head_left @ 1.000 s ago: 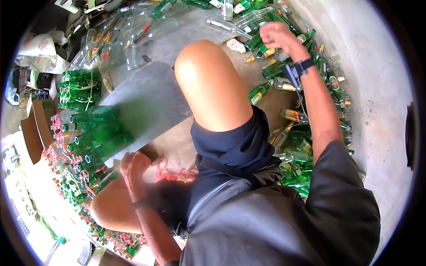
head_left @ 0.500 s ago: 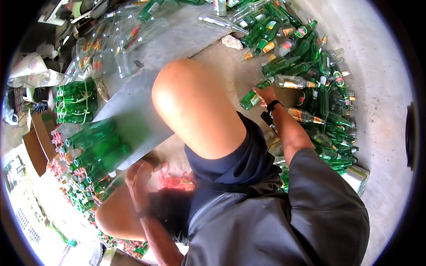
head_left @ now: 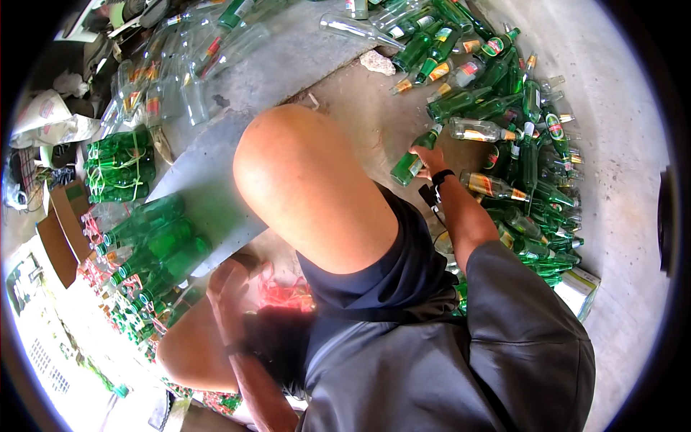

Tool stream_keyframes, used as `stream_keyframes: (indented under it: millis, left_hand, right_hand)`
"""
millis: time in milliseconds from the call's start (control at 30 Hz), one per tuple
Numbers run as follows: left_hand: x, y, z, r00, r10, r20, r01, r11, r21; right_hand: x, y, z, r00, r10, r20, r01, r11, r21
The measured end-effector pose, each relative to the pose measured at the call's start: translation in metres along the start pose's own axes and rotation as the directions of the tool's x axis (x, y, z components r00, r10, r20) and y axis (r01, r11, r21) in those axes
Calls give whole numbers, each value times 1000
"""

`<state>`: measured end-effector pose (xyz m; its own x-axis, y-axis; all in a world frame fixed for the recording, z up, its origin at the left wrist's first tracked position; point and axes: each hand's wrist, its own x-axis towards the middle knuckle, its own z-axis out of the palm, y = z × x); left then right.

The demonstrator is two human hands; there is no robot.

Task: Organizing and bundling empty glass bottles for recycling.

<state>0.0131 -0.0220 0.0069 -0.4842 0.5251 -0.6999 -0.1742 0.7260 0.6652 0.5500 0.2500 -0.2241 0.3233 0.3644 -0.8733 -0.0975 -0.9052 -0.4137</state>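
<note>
My right hand (head_left: pixel 430 160) is closed round a green glass bottle (head_left: pixel 407 170) with a pale label. The bottle lies aslant just above the floor, its neck toward the pile. Beside it a clear bottle (head_left: pixel 481 130) lies at the edge of the heap of green bottles (head_left: pixel 497 75). My left hand (head_left: pixel 229 279) is low on the left, by my bent leg and close to the standing green bottles (head_left: pixel 158 245). Its fingers are blurred and partly hidden, so I cannot make out whether it holds anything.
Clear bottles (head_left: pixel 194 93) lie at the far left, near a tied bundle of green bottles (head_left: pixel 121 165). An open cardboard box (head_left: pixel 59 241) stands at the left. Red plastic strings (head_left: pixel 284 289) lie between my legs. A pale wall (head_left: pixel 619 180) curves along the right.
The green bottle in my right hand has shifted slightly, staying in my grip. My raised knee has moved a little to the left and down. My left hand has hardly moved.
</note>
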Motion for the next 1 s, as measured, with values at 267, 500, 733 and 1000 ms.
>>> stream_keyframes:
  millis: [267, 500, 733, 1000]
  left_hand:
    - [-6, 13, 6, 994, -72, -84, 74, 997, 22]
    - [-11, 31, 8, 995, 69, -78, -62, 994, 87]
    - [-43, 81, 29, 966, 257, -16, -257, 966, 21]
    - [-86, 172, 52, 796, 596, -106, -605, 781, -154]
  right_hand:
    - [-58, 1, -16, 931, -48, 362, 139, 963, -231]
    - [-90, -57, -6, 744, -495, 449, 641, 720, -267]
    - [-179, -157, 49, 326, -794, 514, 934, 186, -305]
    - [-326, -239, 135, -170, -757, 631, 922, -348, -169]
